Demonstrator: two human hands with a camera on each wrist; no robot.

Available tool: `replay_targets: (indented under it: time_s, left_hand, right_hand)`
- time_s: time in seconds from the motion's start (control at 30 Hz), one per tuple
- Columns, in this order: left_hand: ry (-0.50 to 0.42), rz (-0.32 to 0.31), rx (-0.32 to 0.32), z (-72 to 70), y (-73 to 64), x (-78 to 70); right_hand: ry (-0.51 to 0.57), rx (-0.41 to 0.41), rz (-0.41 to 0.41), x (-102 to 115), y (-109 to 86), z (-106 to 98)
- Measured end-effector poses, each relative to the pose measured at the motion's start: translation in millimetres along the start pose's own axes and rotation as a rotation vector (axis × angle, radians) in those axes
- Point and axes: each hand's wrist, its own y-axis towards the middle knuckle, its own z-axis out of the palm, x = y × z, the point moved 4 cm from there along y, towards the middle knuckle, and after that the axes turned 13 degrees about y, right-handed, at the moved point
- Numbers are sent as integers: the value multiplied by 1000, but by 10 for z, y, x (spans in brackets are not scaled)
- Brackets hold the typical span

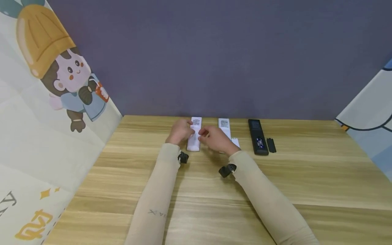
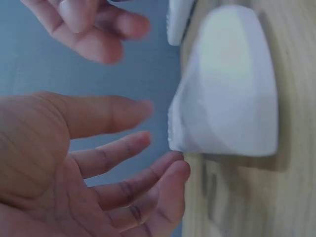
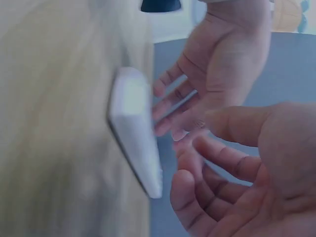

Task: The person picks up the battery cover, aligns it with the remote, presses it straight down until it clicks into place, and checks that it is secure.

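A white remote control (image 1: 193, 141) lies back up on the wooden table, small print at its far end. My left hand (image 1: 180, 131) is at its left side, with thumb and fingers loosely spread; the left wrist view shows nothing between them. Over its right side hovers my right hand (image 1: 215, 139), fingers loosely bent. In the right wrist view, the right thumb (image 3: 242, 123) and fingers are close to the left hand (image 3: 222, 69), and I see no object in them. Whether a fingertip touches the remote, I cannot tell.
Right of it lies a second white remote (image 1: 224, 125), partly hidden by my right hand, with a small white cover (image 1: 235, 141) beside it. Farther right, a black remote (image 1: 255, 131) shows its open battery compartment, next to a black cover (image 1: 271, 145). A dark panel (image 1: 214, 61) stands behind.
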Motion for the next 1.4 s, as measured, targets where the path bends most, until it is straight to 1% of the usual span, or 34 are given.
replay_targets:
  time_s: [0.1,0.23,0.3,0.37,0.47,0.5,0.6,0.7,0.8,0.9,1.0,1.07,1.2,1.4]
  left_hand:
    - [-57,37,-34,-47,-11,-52]
    - [-147,85,-90,-119,-40,-154]
    - [-183,111,-141,-153,-52,-212]
    - [-219,126,-195,-177,-65,-265]
    - [-290,134,-277,-196,-79,-333]
    - [-322,132,-294,-196,-85,-351]
    - [-407,125,-315,-179,-104,-412]
    - [-504,120,-302,-139,-122,-475]
    - [-594,129,-300,-84,-128,-538]
    - [-669,134,-309,-15,-122,-593]
    - [-695,123,-308,59,-119,-642]
    - [-685,113,-303,107,-120,-670]
    - [-622,94,-287,203,-137,-716]
    - [-523,54,-301,313,-161,-762]
  right_hand:
    - [-10,-18,-16,71,-47,-119]
    - [11,-34,-52,134,-105,-299]
    - [13,-47,-71,157,-135,-398]
    - [5,-57,-70,177,-173,-499]
    - [-13,-61,-59,199,-240,-646]
    - [-11,-57,-52,200,-263,-692]
    - [-9,-62,-46,186,-320,-827]
    - [-31,-81,-51,155,-360,-950]
    - [-89,-97,-52,103,-388,-1051]
    - [-140,-97,-36,35,-409,-1131]
    - [-176,-95,-24,-33,-421,-1190]
    - [-186,-88,-15,-76,-422,-1217]
    - [-186,-63,12,-181,-413,-1243]
    - [-141,27,79,-358,-387,-1214]
